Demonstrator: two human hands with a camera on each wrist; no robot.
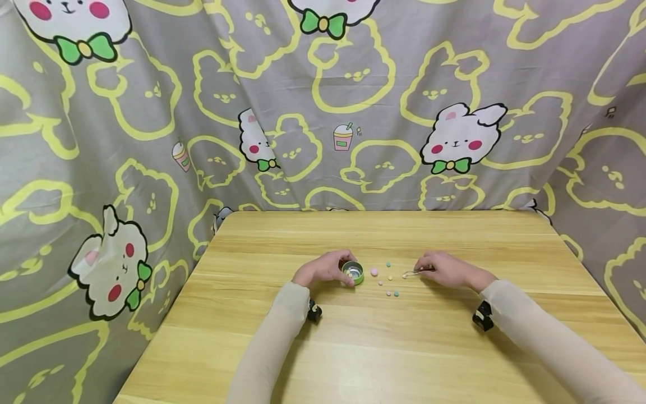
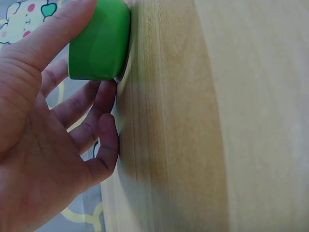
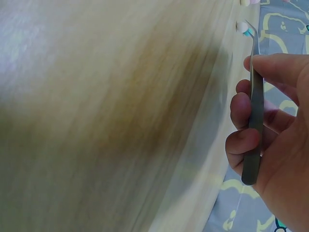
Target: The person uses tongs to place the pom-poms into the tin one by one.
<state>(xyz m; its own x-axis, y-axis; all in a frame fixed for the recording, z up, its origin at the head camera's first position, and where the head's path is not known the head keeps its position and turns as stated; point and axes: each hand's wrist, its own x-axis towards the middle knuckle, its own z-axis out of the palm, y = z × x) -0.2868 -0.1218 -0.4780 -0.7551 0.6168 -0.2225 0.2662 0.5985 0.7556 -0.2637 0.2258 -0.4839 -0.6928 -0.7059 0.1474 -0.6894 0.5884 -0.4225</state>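
My left hand (image 1: 327,268) holds a small round green tin (image 1: 360,280), open at the top, on the wooden table. In the left wrist view, the thumb lies along one side of the tin (image 2: 99,46) and fingers reach round the other. Between the thumb and fingers of my right hand (image 1: 446,270) are bent-tip metal tweezers (image 3: 257,104), pointing left. Their tips are right at a small pale bead (image 1: 404,276). Between tin and tweezers lie a larger pink bead (image 1: 374,272), a yellow bead (image 1: 390,278) and a teal bead (image 1: 388,264).
Nearer me on the table (image 1: 353,348) lie another teal bead (image 1: 396,293), a small pink bead (image 1: 388,293) beside it and one more pink bead (image 1: 381,283). A patterned grey curtain (image 1: 292,67) surrounds the back and sides of the table.
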